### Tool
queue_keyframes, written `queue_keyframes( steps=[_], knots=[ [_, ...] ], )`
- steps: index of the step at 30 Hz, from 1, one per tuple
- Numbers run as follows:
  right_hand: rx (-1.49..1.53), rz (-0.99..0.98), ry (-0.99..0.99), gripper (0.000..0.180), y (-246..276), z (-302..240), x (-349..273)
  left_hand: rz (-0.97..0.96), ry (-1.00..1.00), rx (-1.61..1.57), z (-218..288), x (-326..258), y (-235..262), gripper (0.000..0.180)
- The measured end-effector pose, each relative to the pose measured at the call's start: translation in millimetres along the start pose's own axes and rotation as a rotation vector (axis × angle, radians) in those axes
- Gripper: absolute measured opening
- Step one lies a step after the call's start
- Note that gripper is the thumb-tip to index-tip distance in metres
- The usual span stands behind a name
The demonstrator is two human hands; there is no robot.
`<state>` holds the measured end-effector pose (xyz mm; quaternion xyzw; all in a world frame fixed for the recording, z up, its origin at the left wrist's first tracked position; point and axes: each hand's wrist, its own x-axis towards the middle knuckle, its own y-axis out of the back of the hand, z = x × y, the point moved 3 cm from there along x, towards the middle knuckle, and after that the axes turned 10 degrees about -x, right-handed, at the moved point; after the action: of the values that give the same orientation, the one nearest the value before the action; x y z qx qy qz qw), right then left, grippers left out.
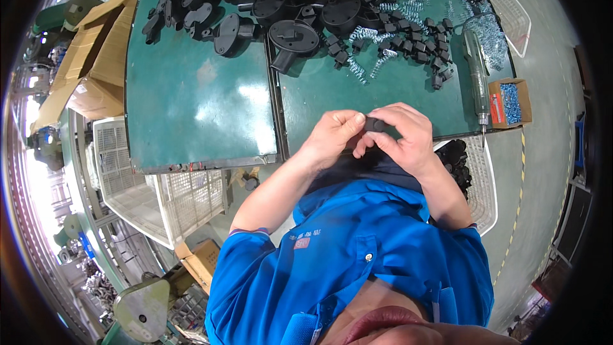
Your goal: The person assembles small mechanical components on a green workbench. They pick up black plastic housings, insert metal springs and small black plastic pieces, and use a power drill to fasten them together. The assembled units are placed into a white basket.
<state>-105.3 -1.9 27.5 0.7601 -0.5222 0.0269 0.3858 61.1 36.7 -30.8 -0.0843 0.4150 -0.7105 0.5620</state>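
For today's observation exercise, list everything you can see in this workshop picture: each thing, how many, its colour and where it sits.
Small part: one, black, pinched between both hands.
Round housings: many, black, far side of the bench.
Small clips: many, black, far right of the bench.
Springs: many, silvery, among the clips.
Electric screwdriver: one, grey-green, right bench edge.
Box of screws: one, cardboard with bluish screws, right of the bench.
Bench mats: two, green.
Cardboard carton: one, brown, left of the bench.
Mesh baskets: white, several, beside and below the bench.
Left hand: on the part.
Right hand: on the part.
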Motion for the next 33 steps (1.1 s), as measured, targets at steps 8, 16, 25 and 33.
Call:
queue_keyframes(
  steps=[8, 16, 25, 33],
  knots=[
    [0.162, 0.066, -0.201, 0.023, 17, 27, -23, 0.871, -0.473, 2.020, 124, 20, 48, 0.053],
    [0.186, 0.056, -0.256, 0.022, 24, 39, -42, 0.625, -0.513, 1.093, 120, -18, 40, 0.028],
    [0.667, -0.169, -0.422, 0.021, -3, 51, -37, 0.500, -0.361, 0.384, 72, -44, 47, 0.029],
    [1.091, -0.204, -0.787, 0.022, -61, 50, -1, 0.471, -0.816, 1.586, 67, -123, 30, 0.037]
  ],
)
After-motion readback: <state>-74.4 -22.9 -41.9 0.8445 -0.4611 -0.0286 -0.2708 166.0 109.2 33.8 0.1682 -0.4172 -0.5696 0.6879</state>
